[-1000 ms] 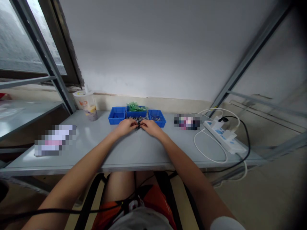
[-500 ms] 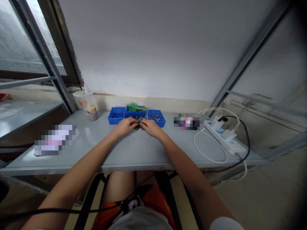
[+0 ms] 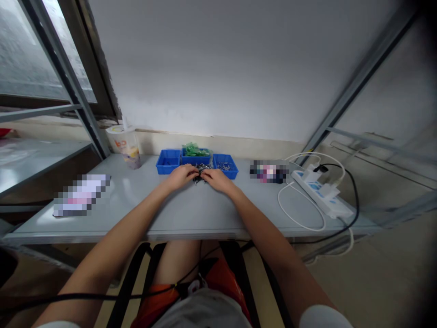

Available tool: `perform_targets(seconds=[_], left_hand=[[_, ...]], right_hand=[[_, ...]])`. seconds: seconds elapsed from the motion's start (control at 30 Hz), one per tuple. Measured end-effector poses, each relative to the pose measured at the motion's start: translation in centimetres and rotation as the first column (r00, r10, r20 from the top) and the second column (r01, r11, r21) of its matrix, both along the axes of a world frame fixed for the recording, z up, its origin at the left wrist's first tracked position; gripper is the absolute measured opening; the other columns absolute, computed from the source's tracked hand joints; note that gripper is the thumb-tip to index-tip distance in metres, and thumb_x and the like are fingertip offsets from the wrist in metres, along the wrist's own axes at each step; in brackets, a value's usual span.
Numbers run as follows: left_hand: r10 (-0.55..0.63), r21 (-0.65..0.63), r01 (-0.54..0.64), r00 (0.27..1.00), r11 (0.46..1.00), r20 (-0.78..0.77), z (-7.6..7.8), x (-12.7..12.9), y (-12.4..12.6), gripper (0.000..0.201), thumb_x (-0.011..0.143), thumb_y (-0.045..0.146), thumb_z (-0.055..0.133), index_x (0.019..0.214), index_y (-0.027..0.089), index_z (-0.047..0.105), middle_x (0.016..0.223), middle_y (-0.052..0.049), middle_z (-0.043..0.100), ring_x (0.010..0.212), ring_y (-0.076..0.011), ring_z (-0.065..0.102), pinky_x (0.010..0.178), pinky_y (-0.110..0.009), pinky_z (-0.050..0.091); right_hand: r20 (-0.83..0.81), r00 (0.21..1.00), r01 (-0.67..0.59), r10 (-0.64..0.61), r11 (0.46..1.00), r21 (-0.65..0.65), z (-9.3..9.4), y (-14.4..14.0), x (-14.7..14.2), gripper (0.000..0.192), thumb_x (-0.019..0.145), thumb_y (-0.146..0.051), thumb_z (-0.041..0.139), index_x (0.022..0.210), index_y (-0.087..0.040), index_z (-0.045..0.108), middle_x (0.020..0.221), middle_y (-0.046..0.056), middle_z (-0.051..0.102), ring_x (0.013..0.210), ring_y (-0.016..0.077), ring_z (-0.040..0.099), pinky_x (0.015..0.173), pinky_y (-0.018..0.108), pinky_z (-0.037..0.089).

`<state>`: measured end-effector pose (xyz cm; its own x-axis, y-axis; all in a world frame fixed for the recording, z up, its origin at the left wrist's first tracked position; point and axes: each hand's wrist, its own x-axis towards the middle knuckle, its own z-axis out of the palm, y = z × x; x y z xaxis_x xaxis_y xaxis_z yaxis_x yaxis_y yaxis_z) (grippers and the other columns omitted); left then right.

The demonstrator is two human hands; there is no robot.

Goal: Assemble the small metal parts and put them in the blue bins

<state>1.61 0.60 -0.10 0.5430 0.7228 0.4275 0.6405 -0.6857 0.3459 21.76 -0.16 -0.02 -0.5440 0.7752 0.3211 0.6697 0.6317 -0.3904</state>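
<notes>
Reaching across the smooth grey worktop (image 3: pixel 201 209)

Blue rectangular trays (image 3: pixel 168 170) stand beyond. Left hand (image 3: pixel 182 176) and right hand (image 3: pixel 216 180) curl inward; whether pinching, I cannot tell. Slender, shiny metal pieces (image 3: pixel 205 167) lie heaped between and beyond them, long axes pointing various ways.

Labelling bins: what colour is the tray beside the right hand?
Tray is blue; head view.

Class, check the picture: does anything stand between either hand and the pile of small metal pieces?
Nothing visible does. The left hand and the right hand are both at the near side of the pile. The middle blue tray stands beyond it, not in between.
</notes>
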Motion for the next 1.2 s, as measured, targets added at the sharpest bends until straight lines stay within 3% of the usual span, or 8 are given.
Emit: perform_targets(seconds=[0.37, 1.2], left_hand=[[-0.015, 0.022, 0.013, 0.997, 1.0, 0.069, -0.22, 0.32, 0.25, 0.018, 0.089, 0.026, 0.052, 0.093, 0.016, 0.067, 0.089, -0.006, 0.066, 0.083, -0.0176, 0.06, 0.076, -0.028, 0.045], [0.013, 0.038, -0.015, 0.998, 0.999, 0.063, -0.33, 0.24, 0.08, 0.019, 0.09, 0.027, 0.051, 0.095, 0.017, 0.066, 0.09, -0.006, 0.064, 0.08, -0.0166, 0.059, 0.075, -0.028, 0.046]], right_hand=[[-0.009, 1.0, 0.001, -0.001, 1.0, 0.005, 0.19, -0.03, 0.11, 0.023, 0.094, -0.024, 0.046, 0.094, -0.018, 0.067, 0.088, 0.004, 0.068, 0.08, 0.0129, 0.058, 0.072, 0.022, 0.036], [-0.041, 0.998, 0.052, -0.051, 0.998, 0.021, 0.48, -0.1, 0.17, 0.022, 0.093, -0.024, 0.046, 0.096, -0.019, 0.067, 0.091, 0.004, 0.069, 0.081, 0.0135, 0.06, 0.073, 0.022, 0.038]])
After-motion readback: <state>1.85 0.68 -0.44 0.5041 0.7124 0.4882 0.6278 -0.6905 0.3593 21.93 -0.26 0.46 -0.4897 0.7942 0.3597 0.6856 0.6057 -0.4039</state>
